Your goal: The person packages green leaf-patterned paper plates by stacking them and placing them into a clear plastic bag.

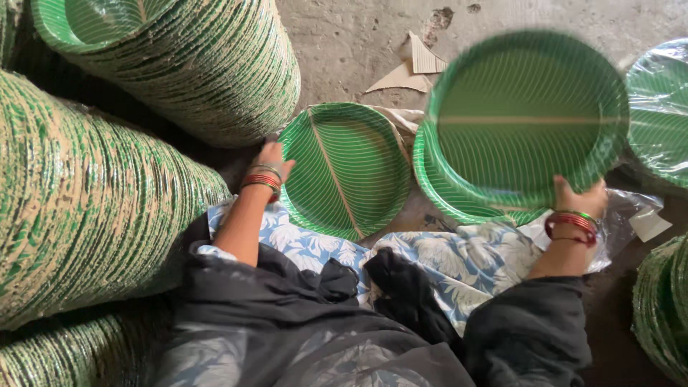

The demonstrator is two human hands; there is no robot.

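My right hand (582, 196) grips the near rim of a green leaf-patterned paper plate (527, 115), which is lifted and blurred above a short stack of the same plates (448, 193). My left hand (272, 159) rests at the left rim of another green plate stack (347, 168) lying in front of me; its fingers are partly hidden behind the rim. Both wrists wear red and green bangles. My lap is covered by a blue flowered cloth (459, 261) and dark sleeves.
Long stacks of plates lie on their sides at the left (86, 208) and upper left (201, 64). More plates wrapped in clear plastic (663, 115) sit at the right, another stack (663, 308) at lower right. Cardboard scraps (412, 68) lie on the concrete floor.
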